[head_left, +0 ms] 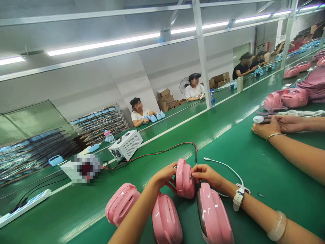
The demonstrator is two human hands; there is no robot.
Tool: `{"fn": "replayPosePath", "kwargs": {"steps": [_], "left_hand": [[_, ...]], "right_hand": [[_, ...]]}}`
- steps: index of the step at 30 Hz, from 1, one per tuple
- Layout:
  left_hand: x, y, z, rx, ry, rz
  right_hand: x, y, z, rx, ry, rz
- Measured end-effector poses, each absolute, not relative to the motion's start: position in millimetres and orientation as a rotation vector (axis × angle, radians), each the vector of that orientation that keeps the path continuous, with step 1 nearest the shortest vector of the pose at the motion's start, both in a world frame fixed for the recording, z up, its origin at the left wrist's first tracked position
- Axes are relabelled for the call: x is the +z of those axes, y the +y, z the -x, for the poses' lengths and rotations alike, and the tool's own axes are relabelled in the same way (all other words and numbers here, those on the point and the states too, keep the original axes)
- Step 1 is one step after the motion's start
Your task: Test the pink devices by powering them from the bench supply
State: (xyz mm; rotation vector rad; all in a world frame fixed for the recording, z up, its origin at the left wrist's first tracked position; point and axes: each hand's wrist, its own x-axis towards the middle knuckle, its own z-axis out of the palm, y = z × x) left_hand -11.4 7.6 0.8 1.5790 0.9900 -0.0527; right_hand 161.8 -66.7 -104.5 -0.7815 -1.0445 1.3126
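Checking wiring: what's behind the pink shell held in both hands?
A red and black cable runs to a white box; the pink shell and right hand cover its near end.

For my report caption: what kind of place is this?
Probably a factory assembly line: a long green workbench, the left hand and right hand holding a pink shell among several identical ones, and seated workers opposite.

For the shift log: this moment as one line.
left hand: grips pink case | right hand: at its side, by red-black cable | three more cases nearer
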Motion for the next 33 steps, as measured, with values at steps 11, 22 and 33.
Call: {"fn": "replayPosePath", "kwargs": {"steps": [11, 22, 33], "left_hand": [[3, 7, 11, -0.053, 0.995, -1.594], [8, 2, 8, -0.077, 0.998, -1.624], [7, -1, 0, -0.013, 1.055, -1.537]], "right_hand": [[-101, -69, -160, 1.318, -1.010, 0.818], [-82, -73, -177, 1.070, -1.190, 1.091], [-98, -97, -191, 0.761, -1.782, 1.541]]}}
